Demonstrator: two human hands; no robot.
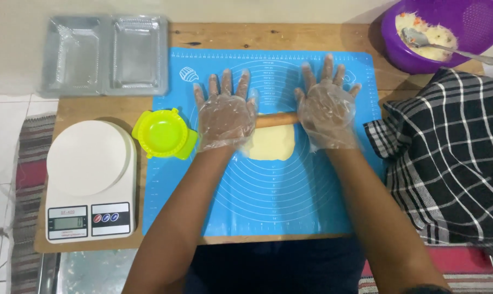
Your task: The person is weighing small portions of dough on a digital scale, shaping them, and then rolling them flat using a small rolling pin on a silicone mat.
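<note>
Both gloved hands, left hand (226, 111) and right hand (326, 106), lie flat and wide on the wooden rolling pin (276, 119), running left-right over the pale flat dough (269, 143).

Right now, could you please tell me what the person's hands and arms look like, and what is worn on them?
Both hands wear loose, clear disposable plastic gloves that crinkle and catch the light: the left hand and the right hand. The gloves end about at the wrists, with baggy, uneven cuffs. The forearms are bare, with no sleeves showing. No watch, bracelet or ring can be seen.
</note>
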